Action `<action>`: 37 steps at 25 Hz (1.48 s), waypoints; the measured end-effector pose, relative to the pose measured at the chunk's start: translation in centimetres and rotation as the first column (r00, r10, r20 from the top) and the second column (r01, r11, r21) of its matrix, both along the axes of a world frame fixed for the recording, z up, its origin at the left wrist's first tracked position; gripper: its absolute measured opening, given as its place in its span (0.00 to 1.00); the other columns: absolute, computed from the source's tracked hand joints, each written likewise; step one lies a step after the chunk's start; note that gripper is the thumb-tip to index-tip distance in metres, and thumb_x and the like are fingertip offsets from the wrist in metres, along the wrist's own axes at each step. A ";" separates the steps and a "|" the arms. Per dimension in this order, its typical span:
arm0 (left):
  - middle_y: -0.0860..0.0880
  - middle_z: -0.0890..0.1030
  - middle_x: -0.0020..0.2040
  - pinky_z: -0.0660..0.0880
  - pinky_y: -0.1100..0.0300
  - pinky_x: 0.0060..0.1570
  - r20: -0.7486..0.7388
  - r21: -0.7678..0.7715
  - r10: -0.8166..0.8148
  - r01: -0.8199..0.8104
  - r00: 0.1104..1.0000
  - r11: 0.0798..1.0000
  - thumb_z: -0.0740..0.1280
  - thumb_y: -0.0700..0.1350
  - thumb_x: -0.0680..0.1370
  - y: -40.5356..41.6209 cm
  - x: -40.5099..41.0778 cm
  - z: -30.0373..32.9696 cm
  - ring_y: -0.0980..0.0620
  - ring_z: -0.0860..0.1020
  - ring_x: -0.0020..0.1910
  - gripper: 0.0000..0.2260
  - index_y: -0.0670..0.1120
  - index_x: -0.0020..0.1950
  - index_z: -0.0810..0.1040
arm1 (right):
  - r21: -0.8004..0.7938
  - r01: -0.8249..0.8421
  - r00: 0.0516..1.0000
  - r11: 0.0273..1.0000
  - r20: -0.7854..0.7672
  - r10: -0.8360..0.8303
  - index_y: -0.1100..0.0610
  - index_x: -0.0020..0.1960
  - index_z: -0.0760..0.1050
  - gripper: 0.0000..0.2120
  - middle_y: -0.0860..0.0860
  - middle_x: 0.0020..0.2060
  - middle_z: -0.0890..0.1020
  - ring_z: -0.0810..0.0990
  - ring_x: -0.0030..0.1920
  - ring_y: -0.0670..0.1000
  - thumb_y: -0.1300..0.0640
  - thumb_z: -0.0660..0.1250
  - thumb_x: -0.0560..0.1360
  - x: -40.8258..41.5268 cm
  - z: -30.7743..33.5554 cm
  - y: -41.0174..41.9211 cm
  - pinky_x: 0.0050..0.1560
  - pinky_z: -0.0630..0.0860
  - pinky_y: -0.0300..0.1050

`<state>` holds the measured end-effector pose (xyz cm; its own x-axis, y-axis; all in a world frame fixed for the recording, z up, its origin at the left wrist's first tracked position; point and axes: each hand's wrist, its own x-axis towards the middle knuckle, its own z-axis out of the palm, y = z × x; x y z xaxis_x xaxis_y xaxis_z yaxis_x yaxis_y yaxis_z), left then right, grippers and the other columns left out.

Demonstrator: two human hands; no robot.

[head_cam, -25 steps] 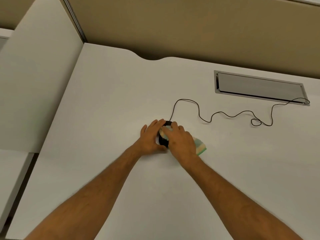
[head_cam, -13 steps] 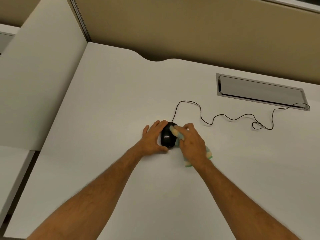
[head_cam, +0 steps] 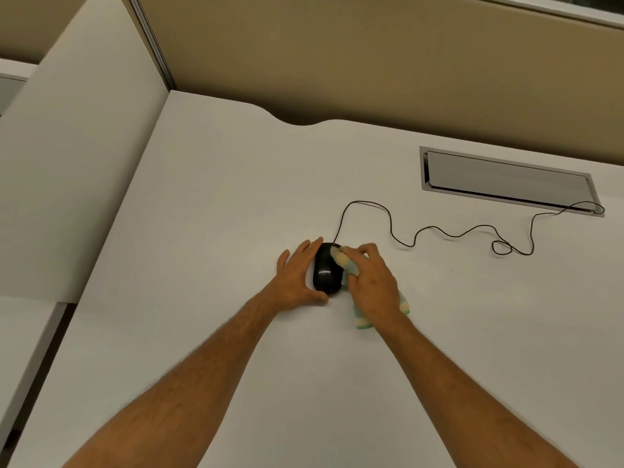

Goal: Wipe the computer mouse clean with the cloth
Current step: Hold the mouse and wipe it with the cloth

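1. White surface (head_cam: 209, 204), cubicle partitions behind; carries all items listed.
2. Recessed cable tray (head_cam: 506, 179) at far right, lid shut; contents hidden, only the cord entering at its corner.
3. Right hand (head_cam: 373, 282), fingers (head_cam: 366, 251) curled and clamped on cloth, pressing it to the mouse's right flank, apparently mid-wipe.
4. Left hand (head_cam: 295, 276), fingers spread flat against the mouse's left side, likely bracing it against sliding.
5. Cloth (head_cam: 363, 320), yellow-green, bunched, tail trailing below the palm.
6. Computer mouse (head_cam: 326, 273), black, between both hands at centre.
7. Cord (head_cam: 439, 231), slack loops.
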<state>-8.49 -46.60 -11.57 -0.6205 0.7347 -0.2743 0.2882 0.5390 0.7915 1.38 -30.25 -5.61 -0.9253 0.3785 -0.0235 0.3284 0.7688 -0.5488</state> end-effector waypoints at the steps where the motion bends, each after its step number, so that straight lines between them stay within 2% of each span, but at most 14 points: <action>1: 0.53 0.53 0.82 0.36 0.48 0.75 0.010 0.004 0.003 -0.003 1.000 1.000 0.79 0.56 0.65 0.0 0.0 0.0 0.54 0.47 0.80 0.56 0.53 0.81 0.44 | 0.053 -0.033 0.998 0.998 0.058 0.030 0.49 0.65 0.76 0.16 0.52 0.56 0.74 0.77 0.48 0.55 0.59 0.65 0.78 -0.7 -0.3 -0.8 0.40 0.76 0.47; 4: 0.52 0.53 0.82 0.36 0.48 0.76 0.011 -0.005 0.008 -0.008 1.000 1.000 0.78 0.61 0.63 0.3 0.1 0.1 0.53 0.49 0.80 0.58 0.52 0.81 0.44 | 0.155 -0.180 0.969 0.971 0.198 0.148 0.53 0.69 0.74 0.23 0.59 0.64 0.74 0.76 0.56 0.59 0.64 0.69 0.76 0.3 -1.3 -2.2 0.49 0.79 0.56; 7: 0.52 0.54 0.82 0.36 0.49 0.75 0.020 0.016 0.015 -0.015 1.000 1.000 0.77 0.64 0.63 0.2 0.1 0.0 0.54 0.49 0.80 0.57 0.52 0.81 0.45 | 0.036 -0.225 0.970 0.974 0.106 0.220 0.55 0.62 0.79 0.17 0.57 0.59 0.77 0.79 0.51 0.57 0.65 0.71 0.75 3.2 -1.5 -1.3 0.46 0.81 0.56; 10: 0.53 0.53 0.82 0.36 0.50 0.75 0.015 0.021 0.002 -0.003 1.000 1.000 0.78 0.59 0.64 -0.1 -0.1 -0.3 0.54 0.47 0.80 0.56 0.56 0.81 0.44 | -0.067 0.067 0.998 0.995 0.021 -0.066 0.48 0.55 0.80 0.11 0.49 0.51 0.75 0.79 0.44 0.52 0.60 0.65 0.77 2.3 -0.7 0.5 0.40 0.79 0.53; 12: 0.54 0.53 0.82 0.36 0.50 0.75 0.008 0.013 -0.001 0.001 1.000 1.000 0.78 0.59 0.64 -0.1 -0.2 -0.6 0.56 0.46 0.80 0.55 0.59 0.80 0.44 | -0.079 0.197 0.980 0.977 0.052 -0.194 0.47 0.59 0.78 0.12 0.50 0.53 0.74 0.78 0.47 0.54 0.59 0.63 0.79 -0.6 -0.5 1.7 0.43 0.79 0.55; 17: 0.55 0.52 0.82 0.34 0.52 0.73 -0.005 0.025 -0.018 0.018 1.000 1.000 0.77 0.61 0.65 -0.2 -0.2 -1.0 0.59 0.45 0.79 0.56 0.58 0.80 0.42 | 0.238 -0.081 0.977 0.968 0.214 0.029 0.51 0.72 0.69 0.28 0.57 0.63 0.72 0.73 0.54 0.58 0.66 0.65 0.74 -3.1 -1.5 0.2 0.44 0.77 0.53; 21: 0.53 0.53 0.82 0.35 0.49 0.75 -0.012 0.036 -0.019 0.019 1.000 0.999 0.77 0.61 0.65 -0.1 -0.2 -1.2 0.56 0.46 0.80 0.55 0.56 0.80 0.44 | 0.319 -0.052 0.991 0.946 0.133 0.009 0.58 0.75 0.66 0.35 0.63 0.64 0.74 0.77 0.55 0.61 0.69 0.71 0.70 2.8 -2.5 -3.0 0.40 0.80 0.53; 24: 0.56 0.52 0.81 0.35 0.51 0.74 -0.002 0.053 0.004 -0.004 1.000 0.999 0.74 0.69 0.64 -0.2 -0.1 -1.3 0.60 0.45 0.78 0.56 0.57 0.81 0.44 | 0.338 -0.120 0.984 0.934 0.163 0.068 0.58 0.75 0.68 0.38 0.64 0.64 0.76 0.78 0.57 0.64 0.70 0.75 0.67 6.3 -2.8 -4.9 0.42 0.82 0.57; 26: 0.58 0.51 0.80 0.35 0.50 0.75 0.004 0.046 -0.011 0.011 1.000 0.999 0.74 0.69 0.64 -0.2 0.0 -1.0 0.59 0.45 0.79 0.56 0.56 0.81 0.43 | 0.213 -0.113 0.973 0.970 0.221 0.065 0.56 0.76 0.67 0.35 0.62 0.66 0.74 0.77 0.60 0.63 0.68 0.72 0.71 7.2 -2.0 -5.2 0.47 0.81 0.56; 29: 0.55 0.49 0.81 0.36 0.51 0.75 0.064 0.003 -0.024 0.024 0.998 1.000 0.79 0.58 0.67 -0.7 -0.1 0.9 0.57 0.45 0.79 0.56 0.53 0.81 0.42 | -0.115 0.138 0.982 0.984 0.147 -0.120 0.49 0.75 0.67 0.26 0.54 0.62 0.72 0.78 0.54 0.55 0.61 0.67 0.79 6.4 0.3 -4.6 0.47 0.81 0.50; 32: 0.55 0.56 0.80 0.48 0.53 0.77 0.184 0.013 0.206 -0.212 0.961 0.977 0.76 0.54 0.72 -2.4 1.2 4.1 0.56 0.53 0.78 0.44 0.52 0.81 0.54 | -0.350 0.333 0.943 0.876 0.111 -0.314 0.46 0.75 0.65 0.25 0.47 0.61 0.68 0.77 0.54 0.48 0.53 0.67 0.79 4.6 3.6 -4.8 0.50 0.78 0.43; 33: 0.56 0.63 0.78 0.57 0.52 0.75 0.332 0.043 0.306 -0.338 0.893 0.940 0.74 0.57 0.73 -3.2 2.0 5.6 0.56 0.61 0.77 0.36 0.54 0.78 0.63 | -0.472 0.320 0.947 0.821 0.155 -0.280 0.45 0.75 0.63 0.27 0.45 0.62 0.67 0.76 0.56 0.45 0.48 0.67 0.78 4.0 4.6 -5.3 0.52 0.75 0.39; 35: 0.51 0.78 0.69 0.74 0.51 0.63 0.675 0.105 0.295 -0.484 0.676 0.869 0.70 0.61 0.73 -4.7 4.4 8.2 0.51 0.76 0.67 0.25 0.56 0.68 0.76 | -0.702 0.182 0.976 0.689 0.215 -0.038 0.39 0.74 0.63 0.29 0.39 0.66 0.67 0.75 0.58 0.36 0.36 0.66 0.75 3.8 5.6 -6.7 0.51 0.73 0.30; 37: 0.47 0.85 0.58 0.82 0.52 0.48 0.754 0.064 0.283 -0.495 0.593 0.866 0.70 0.56 0.77 -6.2 6.4 10.0 0.47 0.84 0.56 0.18 0.52 0.64 0.79 | -0.842 0.073 0.982 0.535 0.155 0.110 0.35 0.67 0.70 0.23 0.38 0.64 0.75 0.78 0.58 0.37 0.33 0.64 0.73 3.5 5.6 -6.4 0.50 0.77 0.32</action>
<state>-2.05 -52.82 -1.60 -0.5573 0.5737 -0.6003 -0.5988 0.2232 0.7692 4.90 -36.66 0.03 -0.8768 0.0810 -0.4739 0.4746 -0.0118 -0.8801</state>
